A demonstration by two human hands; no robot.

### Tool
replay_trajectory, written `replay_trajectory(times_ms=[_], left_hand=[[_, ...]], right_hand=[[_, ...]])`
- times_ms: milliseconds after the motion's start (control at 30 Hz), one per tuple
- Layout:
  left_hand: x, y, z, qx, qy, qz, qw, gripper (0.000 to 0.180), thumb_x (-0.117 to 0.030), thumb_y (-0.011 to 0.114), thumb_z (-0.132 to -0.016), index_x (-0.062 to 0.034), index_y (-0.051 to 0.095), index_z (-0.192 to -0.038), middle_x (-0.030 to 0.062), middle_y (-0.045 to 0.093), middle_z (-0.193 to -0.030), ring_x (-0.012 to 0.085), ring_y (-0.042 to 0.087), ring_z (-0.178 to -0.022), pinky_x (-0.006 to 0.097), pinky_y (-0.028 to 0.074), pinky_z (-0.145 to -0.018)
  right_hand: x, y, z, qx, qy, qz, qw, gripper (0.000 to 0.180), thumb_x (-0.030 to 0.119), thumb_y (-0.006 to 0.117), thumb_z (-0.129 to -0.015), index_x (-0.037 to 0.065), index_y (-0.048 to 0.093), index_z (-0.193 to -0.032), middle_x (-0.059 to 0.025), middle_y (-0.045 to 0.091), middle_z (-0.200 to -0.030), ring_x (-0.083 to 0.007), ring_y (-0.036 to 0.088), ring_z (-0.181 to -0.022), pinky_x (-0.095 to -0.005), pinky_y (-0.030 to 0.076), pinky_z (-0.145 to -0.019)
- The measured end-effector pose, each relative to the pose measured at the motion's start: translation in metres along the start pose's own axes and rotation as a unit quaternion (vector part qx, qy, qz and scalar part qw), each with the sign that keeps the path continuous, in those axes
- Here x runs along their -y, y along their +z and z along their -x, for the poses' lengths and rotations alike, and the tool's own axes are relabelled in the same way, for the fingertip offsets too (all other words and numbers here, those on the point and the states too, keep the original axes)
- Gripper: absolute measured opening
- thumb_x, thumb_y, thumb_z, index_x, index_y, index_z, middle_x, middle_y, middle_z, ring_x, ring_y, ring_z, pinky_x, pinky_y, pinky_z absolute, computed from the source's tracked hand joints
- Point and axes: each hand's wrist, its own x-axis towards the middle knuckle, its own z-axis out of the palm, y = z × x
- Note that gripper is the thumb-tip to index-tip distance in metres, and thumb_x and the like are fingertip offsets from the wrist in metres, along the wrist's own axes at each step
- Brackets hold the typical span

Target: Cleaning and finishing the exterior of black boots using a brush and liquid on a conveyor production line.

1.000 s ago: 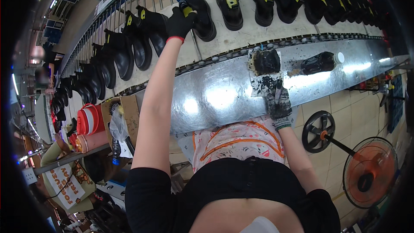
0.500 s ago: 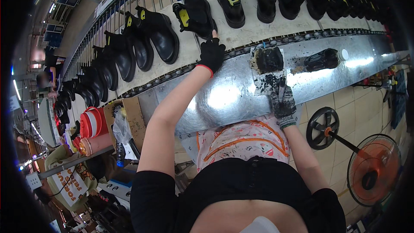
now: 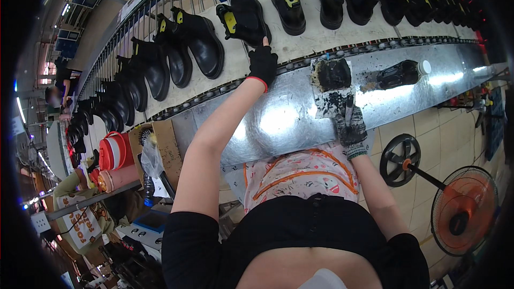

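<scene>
My left hand (image 3: 263, 65), in a black glove with a red cuff and a bare index fingertip, reaches to the conveyor's near edge. Its index finger points out and meets the toe of a black ankle boot (image 3: 249, 18) with a yellow lining patch; the hand grips nothing. Lower right, my right hand (image 3: 352, 127) wears a grey glove stained black. It rests over the metal ledge (image 3: 278, 123) at a black-smeared sheet (image 3: 327, 106). Its fingers look bent, and what they hold is hidden. Beyond them lies a black, crusted pad (image 3: 333, 74).
A dark bottle with a white cap (image 3: 425, 68) lies on the ledge. Black boots (image 3: 199, 43) line the conveyor belt (image 3: 294, 48), edged by a chain. A cardboard box (image 3: 167, 152) and a red container (image 3: 115, 151) are at left; an orange fan (image 3: 465, 211) stands right.
The boots on the conveyor have shifted slightly to the right. My left fingertip stays at the boot's toe, its wrist a little further right. My right hand has hardly moved.
</scene>
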Motion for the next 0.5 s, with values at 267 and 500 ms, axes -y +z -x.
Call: replay_trajectory(times_ms=[267,500], left_hand=[[-0.034,-0.045,0.012,0.06,0.074,-0.168,0.981,0.027,-0.021,0.047,-0.084,-0.0073,0.063,-0.101,0.0114,0.06,-0.099,0.0275,0.055,-0.092,0.045,0.04,-0.074],[-0.095,-0.08,0.075,0.102,0.239,0.048,0.964,0.046,-0.033,0.064,-0.068,-0.0086,0.06,-0.107,0.0124,0.057,-0.103,0.0313,0.052,-0.099,0.045,0.041,-0.08]], right_hand=[[-0.002,-0.001,0.001,-0.017,0.012,-0.022,1.0,0.048,0.031,0.057,-0.085,0.0,0.046,-0.12,-0.0209,0.054,-0.097,-0.0364,0.055,-0.085,-0.0427,0.046,-0.072],[-0.012,0.007,0.003,-0.001,-0.009,-0.01,1.0,0.062,0.037,0.049,-0.088,0.004,0.032,-0.138,-0.022,0.052,-0.106,-0.0348,0.055,-0.09,-0.0426,0.047,-0.074]])
